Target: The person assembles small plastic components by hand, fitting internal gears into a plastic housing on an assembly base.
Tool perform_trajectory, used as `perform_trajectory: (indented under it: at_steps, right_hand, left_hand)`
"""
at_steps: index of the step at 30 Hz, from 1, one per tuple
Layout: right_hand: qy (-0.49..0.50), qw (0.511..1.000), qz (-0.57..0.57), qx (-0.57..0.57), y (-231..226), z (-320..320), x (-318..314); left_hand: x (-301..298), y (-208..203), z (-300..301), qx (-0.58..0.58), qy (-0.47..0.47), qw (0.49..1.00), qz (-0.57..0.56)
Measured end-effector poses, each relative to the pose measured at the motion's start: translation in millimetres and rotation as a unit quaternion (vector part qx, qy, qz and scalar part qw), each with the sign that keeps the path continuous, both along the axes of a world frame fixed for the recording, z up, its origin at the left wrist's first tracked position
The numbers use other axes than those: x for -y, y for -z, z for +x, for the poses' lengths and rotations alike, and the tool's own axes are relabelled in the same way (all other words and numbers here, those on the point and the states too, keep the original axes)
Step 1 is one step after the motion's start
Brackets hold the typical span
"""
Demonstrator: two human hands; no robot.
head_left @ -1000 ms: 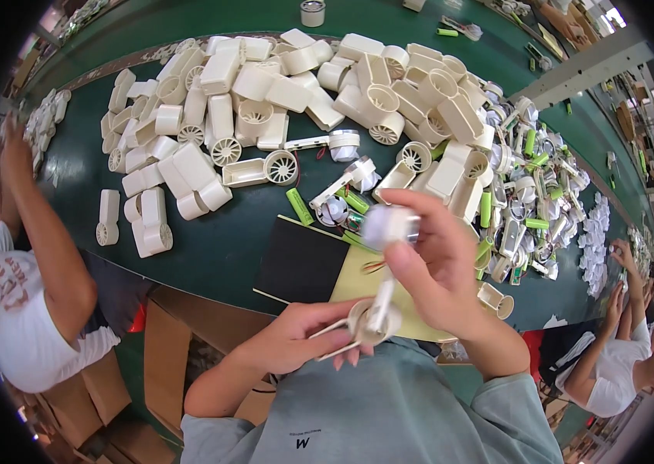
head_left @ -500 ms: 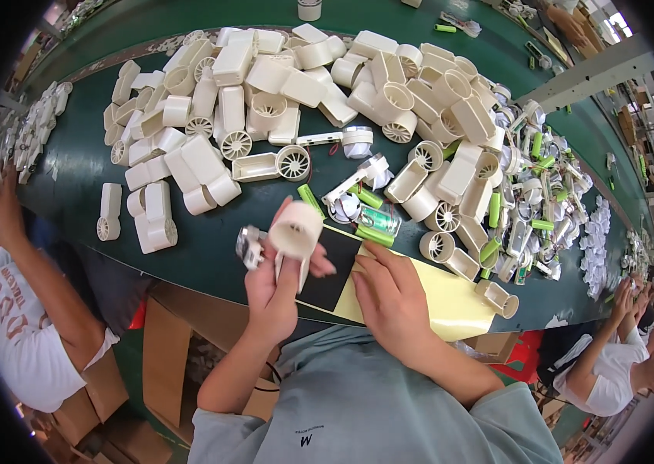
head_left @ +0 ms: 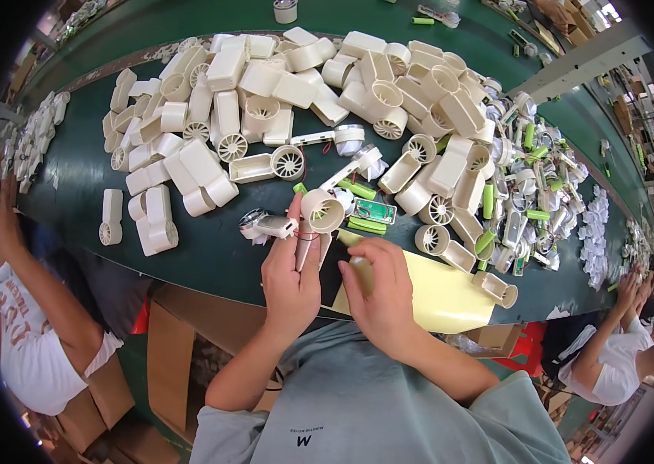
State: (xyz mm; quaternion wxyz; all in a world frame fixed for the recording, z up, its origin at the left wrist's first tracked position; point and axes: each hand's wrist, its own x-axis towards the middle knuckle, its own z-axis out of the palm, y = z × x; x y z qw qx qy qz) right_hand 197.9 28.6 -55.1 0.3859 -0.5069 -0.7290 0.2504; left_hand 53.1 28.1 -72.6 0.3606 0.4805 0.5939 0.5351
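Observation:
My left hand (head_left: pixel 293 290) is closed around a cream plastic fan housing (head_left: pixel 322 211), its round opening tilted up toward me. Beside its fingertips lies a small silver-and-white motor assembly (head_left: pixel 266 224), with thin red wires running to the housing. Over the yellow sheet (head_left: pixel 450 298) is my right hand (head_left: pixel 385 298), thumb and curled fingers apart, near a black patch (head_left: pixel 332 271) at the sheet's left end. Whether the fingertips touch the sheet's edge is hard to see. Just beyond the hands are a green circuit board (head_left: pixel 374 210) and green cylindrical cells (head_left: pixel 366 226).
A wide pile of cream housings (head_left: pixel 265 77) covers the far side of the dark green table (head_left: pixel 83 166). Wired assemblies with green cells (head_left: pixel 524 193) heap up at the right, beside crumpled white pieces (head_left: pixel 594 240). Co-workers sit at left (head_left: pixel 40 332) and right (head_left: pixel 613 348).
My left hand has turned the housing and moved slightly right, and the motor assembly now shows clearly beside it. My right hand's fingers have curled and the thumb has come apart from them.

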Motion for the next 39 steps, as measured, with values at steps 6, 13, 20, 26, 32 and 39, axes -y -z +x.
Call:
perform_trajectory:
  at_steps: [6,13,20,26,32,39]
  right_hand:
    - [-0.083,0.995,0.007,-0.048,-21,27,0]
    - [-0.21,0.967,-0.038,0.143,-25,82,-20]
    - [-0.121,0.981,0.025,0.153,-24,84,2]
    - [-0.161,0.975,0.029,0.152,-19,83,-6]
    - [-0.23,0.969,0.01,0.087,-19,94,-21]
    - [-0.238,0.97,0.02,-0.05,-70,100,-32]
  left_hand:
    - [5,2,-2,0.043,0.0,0.999,-0.019]
    - [34,-56,-16,0.137,0.109,0.982,-0.065]
    - [28,-61,-12,0.163,0.133,0.966,-0.147]
    - [29,-61,-14,0.216,0.225,0.917,-0.247]
    - [22,-72,-17,0.272,0.221,0.897,-0.27]
    - [17,-76,-22,0.224,0.275,0.886,-0.298]
